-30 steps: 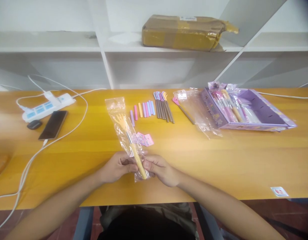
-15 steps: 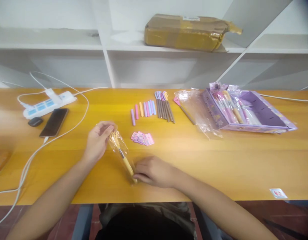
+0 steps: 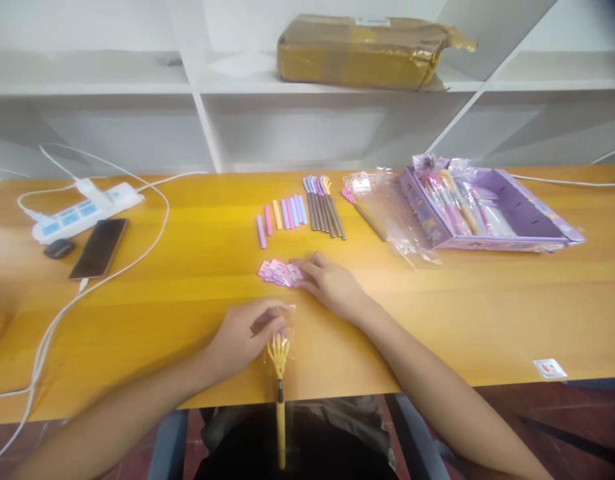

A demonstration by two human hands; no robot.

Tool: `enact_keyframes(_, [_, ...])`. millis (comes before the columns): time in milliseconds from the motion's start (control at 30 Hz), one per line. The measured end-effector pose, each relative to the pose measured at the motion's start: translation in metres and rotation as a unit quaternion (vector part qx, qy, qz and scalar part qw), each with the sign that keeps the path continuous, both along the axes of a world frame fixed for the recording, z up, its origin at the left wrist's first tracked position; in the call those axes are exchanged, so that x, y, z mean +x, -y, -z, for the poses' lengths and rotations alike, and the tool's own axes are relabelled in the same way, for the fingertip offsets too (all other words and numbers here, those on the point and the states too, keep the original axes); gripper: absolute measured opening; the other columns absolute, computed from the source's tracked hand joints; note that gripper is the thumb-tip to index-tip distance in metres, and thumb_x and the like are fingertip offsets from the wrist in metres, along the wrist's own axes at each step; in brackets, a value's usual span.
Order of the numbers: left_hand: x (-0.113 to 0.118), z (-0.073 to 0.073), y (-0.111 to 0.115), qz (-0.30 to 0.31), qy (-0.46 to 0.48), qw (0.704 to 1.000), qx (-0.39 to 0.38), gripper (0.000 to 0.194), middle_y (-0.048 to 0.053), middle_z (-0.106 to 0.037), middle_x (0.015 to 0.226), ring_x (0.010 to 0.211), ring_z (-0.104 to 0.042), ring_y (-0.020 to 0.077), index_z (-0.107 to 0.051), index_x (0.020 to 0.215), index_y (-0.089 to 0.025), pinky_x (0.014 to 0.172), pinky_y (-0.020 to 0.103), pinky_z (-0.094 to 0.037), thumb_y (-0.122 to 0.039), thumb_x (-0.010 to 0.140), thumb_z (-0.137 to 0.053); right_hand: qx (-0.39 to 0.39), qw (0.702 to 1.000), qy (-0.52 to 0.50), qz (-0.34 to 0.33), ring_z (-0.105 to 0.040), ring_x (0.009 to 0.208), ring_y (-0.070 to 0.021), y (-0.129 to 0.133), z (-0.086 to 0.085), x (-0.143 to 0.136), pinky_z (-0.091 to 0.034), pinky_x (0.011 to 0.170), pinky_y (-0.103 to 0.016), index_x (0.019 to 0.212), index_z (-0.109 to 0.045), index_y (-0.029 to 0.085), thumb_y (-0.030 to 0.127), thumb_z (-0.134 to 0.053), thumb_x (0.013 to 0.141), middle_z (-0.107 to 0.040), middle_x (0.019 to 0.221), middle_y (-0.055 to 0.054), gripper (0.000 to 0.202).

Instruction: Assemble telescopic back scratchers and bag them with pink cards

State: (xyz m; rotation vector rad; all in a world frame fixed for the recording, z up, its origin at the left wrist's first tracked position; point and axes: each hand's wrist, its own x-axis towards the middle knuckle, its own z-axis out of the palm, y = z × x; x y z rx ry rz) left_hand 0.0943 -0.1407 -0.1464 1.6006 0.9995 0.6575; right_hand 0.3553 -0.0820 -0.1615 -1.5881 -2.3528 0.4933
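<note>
Yellow claw-headed scratcher (image 3: 280, 403), slender, in clear bag (image 3: 290, 333)

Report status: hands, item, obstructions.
Left hand pinching clear plastic bag, yellow hand-shaped scratcher inside. Right hand at pink-purple flat cards, grip unclear. Nothing visibly blocking either hand.

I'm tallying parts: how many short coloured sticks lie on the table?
8, side by side left of the dark rods: from left, a purple stick, a pink stick, an orange stick, then five purplish-to-blue sticks close together. None looks hidden.
</note>
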Motion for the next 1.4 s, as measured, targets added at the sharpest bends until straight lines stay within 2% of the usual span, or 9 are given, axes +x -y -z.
enact_keyframes(233, [-0.002, 0.004, -0.009, 0.009, 0.048, 0.989, -0.138, 0.042, 0.008, -0.081, 0.112, 0.104, -0.08, 0.0242, -0.071, 0.12, -0.021, 0.095, 0.036, -0.063, -0.044, 0.088, -0.084, -0.042, 0.988, -0.124, 0.082, -0.065, 0.089, -0.0196, -0.005, 0.006, 0.0, -0.047, 0.076, -0.03, 0.118, -0.062, 0.021, 0.033, -0.083, 0.088, -0.067, 0.111, -0.006, 0.039])
enact_keyframes(367, [-0.005, 0.004, -0.017, 0.043, 0.042, 0.987, -0.149, 0.044, 0.009, -0.081, 0.111, 0.104, -0.079, 0.0241, -0.073, 0.117, -0.02, 0.097, 0.036, -0.063, -0.046, 0.084, -0.087, -0.08, 0.973, -0.191, 0.098, -0.063, 0.082, -0.0179, -0.005, 0.005, 0.004, -0.045, 0.074, -0.03, 0.104, -0.056, 0.021, 0.029, -0.068, 0.096, -0.069, 0.095, -0.002, 0.016])
enact_keyframes(500, [-0.006, -0.007, -0.022, 0.073, -0.043, 0.996, -0.013, 0.032, 0.006, -0.079, 0.109, 0.094, -0.078, 0.0191, -0.077, 0.109, -0.022, 0.086, 0.03, -0.061, -0.049, 0.091, -0.08, -0.103, 0.952, -0.27, 0.099, -0.061, 0.079, -0.0168, -0.004, 0.0, 0.007, -0.045, 0.074, -0.029, 0.103, -0.054, 0.022, 0.035, -0.057, 0.101, -0.069, 0.091, -0.001, 0.013])
enact_keyframes(600, [-0.009, -0.012, -0.023, 0.094, -0.116, 0.984, 0.101, 0.029, 0.004, -0.078, 0.108, 0.093, -0.076, 0.0174, -0.078, 0.11, -0.024, 0.083, 0.027, -0.058, -0.05, 0.097, -0.073, -0.091, 0.933, -0.336, 0.095, -0.06, 0.079, -0.0155, 0.0, -0.007, 0.004, -0.046, 0.073, -0.028, 0.106, -0.053, 0.022, 0.038, -0.055, 0.102, -0.067, 0.092, -0.001, 0.017])
enact_keyframes(700, [-0.014, -0.008, -0.023, 0.109, -0.153, 0.967, 0.17, 0.032, 0.004, -0.078, 0.11, 0.092, -0.075, 0.0172, -0.074, 0.116, -0.024, 0.084, 0.027, -0.056, -0.051, 0.1, -0.069, -0.079, 0.925, -0.362, 0.086, -0.058, 0.077, -0.0144, 0.006, -0.014, -0.001, -0.046, 0.072, -0.027, 0.109, -0.054, 0.021, 0.039, -0.051, 0.105, -0.065, 0.092, -0.001, 0.019])
enact_keyframes(867, [-0.021, -0.001, -0.022, 0.122, -0.185, 0.94, 0.259, 0.033, 0.002, -0.078, 0.094, 0.074, -0.073, 0.0139, -0.066, 0.117, -0.023, 0.073, 0.024, -0.052, -0.052, 0.102, -0.065, -0.134, 0.908, -0.397, 0.017, -0.059, 0.079, -0.0133, 0.019, -0.022, -0.008, -0.048, 0.074, -0.026, 0.119, -0.057, 0.021, 0.043, -0.051, 0.108, -0.064, 0.093, -0.001, 0.026])
enact_keyframes(1067, [-0.02, -0.004, -0.025, 0.135, -0.207, 0.927, 0.283, 0.031, 0.002, -0.077, 0.091, 0.07, -0.069, 0.014, -0.062, 0.107, -0.022, 0.068, 0.024, -0.048, -0.052, 0.104, -0.061, -0.256, 0.845, -0.464, -0.068, -0.056, 0.072, -0.0098, 0.029, -0.031, -0.011, -0.045, 0.068, -0.022, 0.126, -0.056, 0.02, 0.044, -0.062, 0.105, -0.058, 0.085, 0.004, 0.033])
enact_keyframes(1233, [-0.02, -0.008, -0.027, 0.175, -0.198, 0.905, 0.332, 0.024, 0.004, -0.073, 0.095, 0.08, -0.069, 0.0153, -0.062, 0.099, -0.02, 0.071, 0.025, -0.047, -0.042, 0.108, -0.057, -0.31, 0.854, -0.4, -0.116, -0.063, 0.082, -0.0113, 0.029, -0.039, -0.007, -0.05, 0.075, -0.024, 0.117, -0.067, 0.018, 0.042, -0.061, 0.105, -0.069, 0.095, -0.002, 0.028])
enact_keyframes(1400, [-0.023, -0.015, -0.032, 0.196, -0.158, 0.937, 0.241, 0.02, 0.008, -0.074, 0.116, 0.095, -0.071, 0.0171, -0.066, 0.099, -0.02, 0.082, 0.026, -0.051, -0.038, 0.105, -0.062, -0.353, 0.853, -0.329, -0.198, -0.065, 0.083, -0.0111, 0.028, -0.044, -0.002, -0.052, 0.072, -0.021, 0.118, -0.075, 0.019, 0.038, -0.059, 0.107, -0.075, 0.102, -0.003, 0.026])
